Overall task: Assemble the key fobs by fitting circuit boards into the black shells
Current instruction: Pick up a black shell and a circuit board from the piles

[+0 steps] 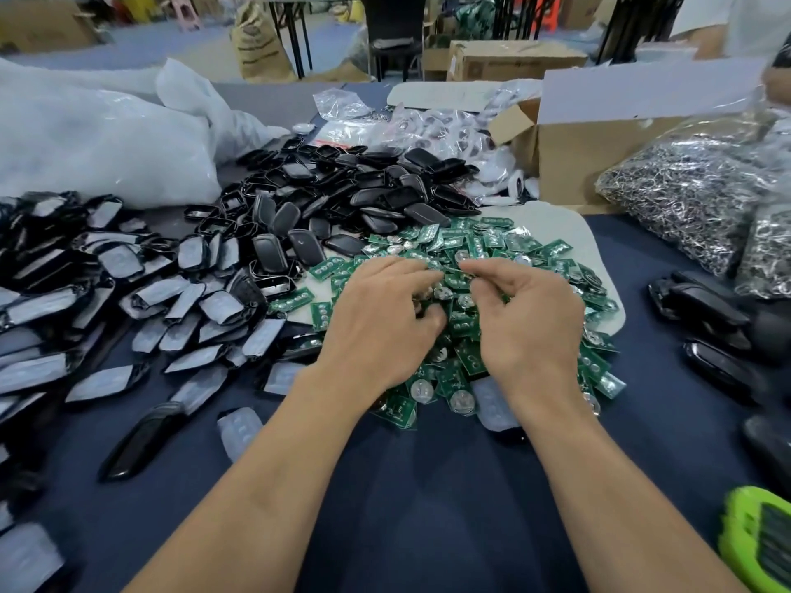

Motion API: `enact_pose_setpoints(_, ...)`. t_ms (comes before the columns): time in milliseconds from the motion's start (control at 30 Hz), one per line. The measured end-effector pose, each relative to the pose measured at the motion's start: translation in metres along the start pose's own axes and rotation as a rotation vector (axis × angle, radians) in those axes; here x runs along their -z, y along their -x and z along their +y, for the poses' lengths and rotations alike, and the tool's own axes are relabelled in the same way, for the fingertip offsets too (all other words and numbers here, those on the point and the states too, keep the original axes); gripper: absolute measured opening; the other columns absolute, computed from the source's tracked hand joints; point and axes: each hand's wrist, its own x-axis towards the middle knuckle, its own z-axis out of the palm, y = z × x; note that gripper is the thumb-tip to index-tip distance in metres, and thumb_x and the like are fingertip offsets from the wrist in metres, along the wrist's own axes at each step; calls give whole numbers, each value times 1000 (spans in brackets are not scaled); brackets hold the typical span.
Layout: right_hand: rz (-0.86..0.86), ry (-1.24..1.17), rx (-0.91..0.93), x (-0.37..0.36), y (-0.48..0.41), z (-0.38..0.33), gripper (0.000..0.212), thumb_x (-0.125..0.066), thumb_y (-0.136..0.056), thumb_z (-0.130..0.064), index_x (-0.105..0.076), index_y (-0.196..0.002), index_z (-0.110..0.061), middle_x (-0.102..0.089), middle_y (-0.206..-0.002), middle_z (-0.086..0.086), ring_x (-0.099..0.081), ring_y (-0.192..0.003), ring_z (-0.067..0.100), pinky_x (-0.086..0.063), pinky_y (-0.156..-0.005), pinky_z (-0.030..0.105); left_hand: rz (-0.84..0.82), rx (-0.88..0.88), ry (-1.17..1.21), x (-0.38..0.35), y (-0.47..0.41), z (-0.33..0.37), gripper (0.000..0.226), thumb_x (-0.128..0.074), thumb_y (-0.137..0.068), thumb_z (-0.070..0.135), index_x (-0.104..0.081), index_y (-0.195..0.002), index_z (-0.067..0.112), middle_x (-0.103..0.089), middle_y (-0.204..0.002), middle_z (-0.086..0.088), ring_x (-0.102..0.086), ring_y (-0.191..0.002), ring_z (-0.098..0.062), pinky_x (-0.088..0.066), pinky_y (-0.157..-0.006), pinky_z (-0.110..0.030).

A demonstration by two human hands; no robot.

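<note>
grey floor [171,47], cardboard boxes [513,59], black chair [394,19], dark table legs [295,34] behind.

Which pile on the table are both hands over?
The green circuit board pile on the white sheet; the black shell piles lie left of and behind it.

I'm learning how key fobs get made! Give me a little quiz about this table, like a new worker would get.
1. True or false: the left hand and the right hand are both over the green circuit boards.
2. Which pile lies left of the boards? A) black shells B) screws C) yellow caps
3. Fill in: the bag of metal rings lies on the person's ____ side.
Key: 1 true; 2 A; 3 right.
</note>
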Motion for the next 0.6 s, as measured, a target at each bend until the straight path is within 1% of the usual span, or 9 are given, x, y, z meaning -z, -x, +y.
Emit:
enact_pose_setpoints(67, 38, -76, -30, 3, 2, -3, 21, -78, -88, -15, -82, -92, -35, -66, -69, -36, -67, -68, -4, -60, -82, 34, 54, -8, 90, 1, 2, 8, 45, -73, -88, 25, -70, -134, 25, -71, -131, 8, -53, -130, -10, -29, -114, -20)
enact_pose_setpoints(167, -20, -188, -50, 5, 4, -5, 33, -84, -82, -11, -77, -84, -43, -72, -75, -30, -71, -72, -6, -61, -73, 22, 27, 18, 203, 0, 4, 15, 50, -76, -86, 24, -69, -135, 31, -71, -128, 10, -56, -125, -8, -39, -109, -21)
enact_pose_setpoints(200, -47, -225, -62, 5, 4, -4, 35, -85, -81, -9, -76, -85, -43, -73, -75, -28, -72, -71, -5, -60, -72, 19, 12, 50, 237, 0, 5, 15, 51, -78, -85, 25, -69, -135, 33, -71, -128, 11, -57, -124, -8, -39, -107, -21)
enact_pose_setpoints(267, -75, -289, -93, 4, 2, -1, 30, -86, -80, -7, -80, -94, -34, -75, -75, -23, -73, -71, -4, -57, -70, 13, 3, 137, 299, 0, 5, 12, 51, -83, -84, 26, -70, -132, 36, -70, -126, 12, -59, -122, -9, -42, -106, -24)
enact_pose_setpoints(333, -59, -336, -113, 2, 0, 0, 25, -85, -81, -7, -81, -98, -26, -77, -76, -18, -75, -73, 1, -59, -71, 16, 33, 213, 323, 0, 3, 9, 49, -85, -83, 31, -71, -129, 38, -70, -124, 12, -60, -121, -12, -45, -107, -30)
enact_pose_setpoints(400, -9, -377, -132, 0, -2, 1, 23, -83, -84, -7, -80, -97, -26, -78, -78, -14, -76, -70, 7, -61, -69, 21, 90, 247, 280, 1, 2, 9, 51, -83, -85, 38, -68, -134, 37, -68, -128, 10, -57, -126, -14, -42, -109, -29)
enact_pose_setpoints(500, 84, -496, -232, -4, -5, 4, 22, -78, -89, -3, -78, -95, -24, -79, -79, -9, -76, -63, 15, -61, -63, 24, 187, 153, 167, 2, 4, 13, 59, -77, -88, 40, -60, -144, 33, -65, -137, 12, -48, -136, -10, -33, -114, -26)
enact_pose_setpoints(533, 104, -569, -289, -4, -6, 4, 21, -77, -89, -1, -78, -94, -21, -79, -78, -6, -75, -62, 16, -61, -62, 25, 209, 118, 183, 2, 5, 14, 56, -77, -87, 40, -62, -141, 35, -67, -132, 17, -50, -132, -6, -35, -113, -26)
enact_pose_setpoints(600, 99, -720, -394, -4, -9, 5, 21, -75, -90, 4, -78, -91, -16, -78, -76, -1, -73, -59, 18, -60, -61, 23, 206, 131, 315, 1, 7, 13, 42, -76, -86, 40, -70, -128, 42, -69, -110, 30, -58, -116, 3, -42, -103, -17)
